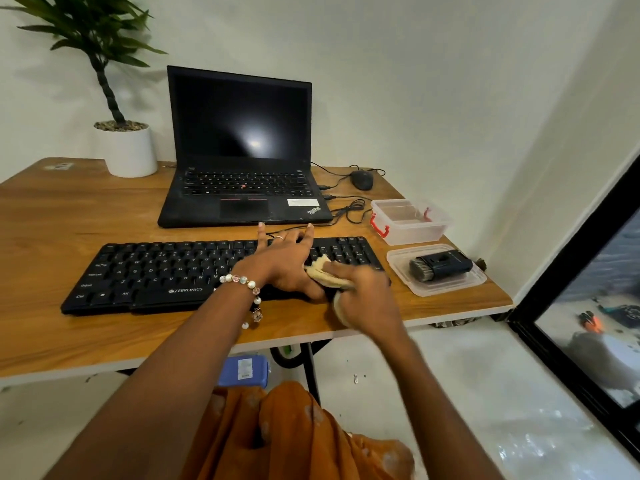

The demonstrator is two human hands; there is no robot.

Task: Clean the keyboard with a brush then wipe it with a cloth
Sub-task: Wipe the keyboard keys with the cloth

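A black keyboard lies across the wooden desk in front of me. My left hand rests flat on its right half with the fingers spread. My right hand grips a crumpled beige cloth and presses it on the keys near the keyboard's right end, just beside my left hand. The black brush lies in a clear plastic lid to the right of the keyboard, apart from both hands.
An open black laptop stands behind the keyboard. A clear box with red clips, a mouse and cables sit at the back right. A potted plant stands at the back left. The desk edge runs close to the lid.
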